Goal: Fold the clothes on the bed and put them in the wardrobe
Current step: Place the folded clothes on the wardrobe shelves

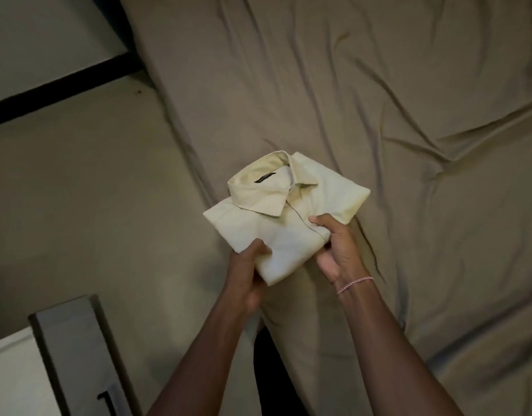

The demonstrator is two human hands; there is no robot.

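Shirt folded, long axis collar-to-hem, collar away-left | left hand, right hand: fingers grip hem end

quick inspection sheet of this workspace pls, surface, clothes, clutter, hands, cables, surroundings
surface: bed under a wrinkled tan sheet
job's things: one cream shirt, folded, collar on top at the far end; no other clothes seen
clutter: nothing seen
hands: left hand and right hand each grip the shirt's near end, thumbs on top; bracelet on the right wrist
cables: nothing seen
surroundings: floor left of the bed, black bar beyond it, pale cabinet at lower left; dim light
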